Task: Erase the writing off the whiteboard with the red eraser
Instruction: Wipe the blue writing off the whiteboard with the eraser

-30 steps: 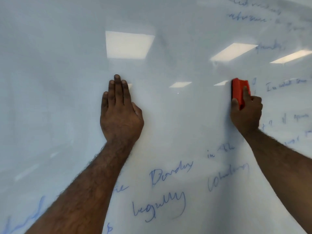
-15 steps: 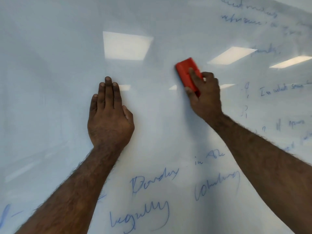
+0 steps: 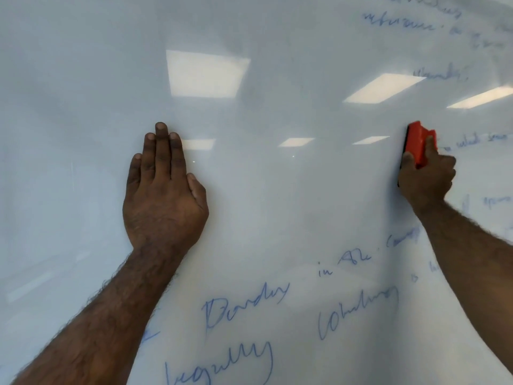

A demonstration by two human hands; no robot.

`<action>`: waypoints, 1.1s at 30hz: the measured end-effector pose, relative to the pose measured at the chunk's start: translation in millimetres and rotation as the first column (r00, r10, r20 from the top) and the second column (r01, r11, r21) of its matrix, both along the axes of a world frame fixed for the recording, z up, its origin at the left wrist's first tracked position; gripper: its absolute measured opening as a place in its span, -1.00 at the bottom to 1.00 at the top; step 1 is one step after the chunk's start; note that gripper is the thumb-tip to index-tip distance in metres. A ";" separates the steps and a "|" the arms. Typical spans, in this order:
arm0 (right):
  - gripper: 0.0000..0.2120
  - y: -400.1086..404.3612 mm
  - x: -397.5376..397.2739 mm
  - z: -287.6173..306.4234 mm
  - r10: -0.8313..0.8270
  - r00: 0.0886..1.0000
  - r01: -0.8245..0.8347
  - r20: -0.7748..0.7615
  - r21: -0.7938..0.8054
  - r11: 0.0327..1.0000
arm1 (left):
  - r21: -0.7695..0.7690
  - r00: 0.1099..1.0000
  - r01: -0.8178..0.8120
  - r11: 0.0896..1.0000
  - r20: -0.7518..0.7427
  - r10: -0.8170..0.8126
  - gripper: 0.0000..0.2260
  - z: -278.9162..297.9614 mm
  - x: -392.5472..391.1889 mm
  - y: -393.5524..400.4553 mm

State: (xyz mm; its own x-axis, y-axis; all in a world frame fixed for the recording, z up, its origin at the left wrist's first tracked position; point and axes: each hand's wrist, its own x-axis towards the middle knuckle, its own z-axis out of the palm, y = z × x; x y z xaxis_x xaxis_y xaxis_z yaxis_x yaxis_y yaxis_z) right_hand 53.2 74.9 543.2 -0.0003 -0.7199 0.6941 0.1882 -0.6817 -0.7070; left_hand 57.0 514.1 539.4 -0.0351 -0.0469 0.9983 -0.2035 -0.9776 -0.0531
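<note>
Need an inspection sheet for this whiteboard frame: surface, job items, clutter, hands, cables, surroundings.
Surface: whiteboard glossy, wiped clean across the middle band between the hands.
Job's things: red eraser pressed against the board at the right; blue writing left along the bottom, more at the top right and right edge.
Clutter: nothing seen.
Hands: left hand flat on the board, fingers together pointing up, holding nothing; right hand wrapped around the eraser.
Cables: nothing seen.
Surroundings: only ceiling light reflections on the board; no room visible past it.
</note>
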 end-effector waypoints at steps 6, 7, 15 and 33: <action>-0.42 17.0 -0.5 -29.0 0.017 1.000 -0.013 -0.004 0.462 0.887 | -0.007 0.999 0.014 1.000 -0.032 -0.014 -0.44 -0.6 -2.1 -2.0; -0.42 26.3 -1.3 -28.3 0.014 1.000 -0.015 0.005 0.480 0.877 | -0.008 0.999 0.017 1.000 -0.039 -0.017 -0.44 -0.5 -2.8 -2.8; -0.45 161.3 -7.1 -24.5 -0.005 0.991 0.033 0.133 -0.211 0.977 | 0.001 0.997 0.018 1.000 -0.080 -0.017 -0.44 -0.3 -7.5 -4.1; -0.44 343.8 -29.8 -6.5 0.239 0.968 -0.171 0.082 -0.485 0.858 | 0.118 0.965 -0.100 0.988 -0.231 0.125 -0.45 -31.3 -28.5 169.9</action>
State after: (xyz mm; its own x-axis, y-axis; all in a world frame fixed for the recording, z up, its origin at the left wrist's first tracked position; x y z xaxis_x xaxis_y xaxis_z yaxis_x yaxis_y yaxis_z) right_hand 23.5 418.7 536.8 -0.0063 -0.3018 0.9534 0.4297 -0.8617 -0.2699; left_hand 28.5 684.0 508.1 0.2129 -0.1410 0.9668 -0.1113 -0.9866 -0.1193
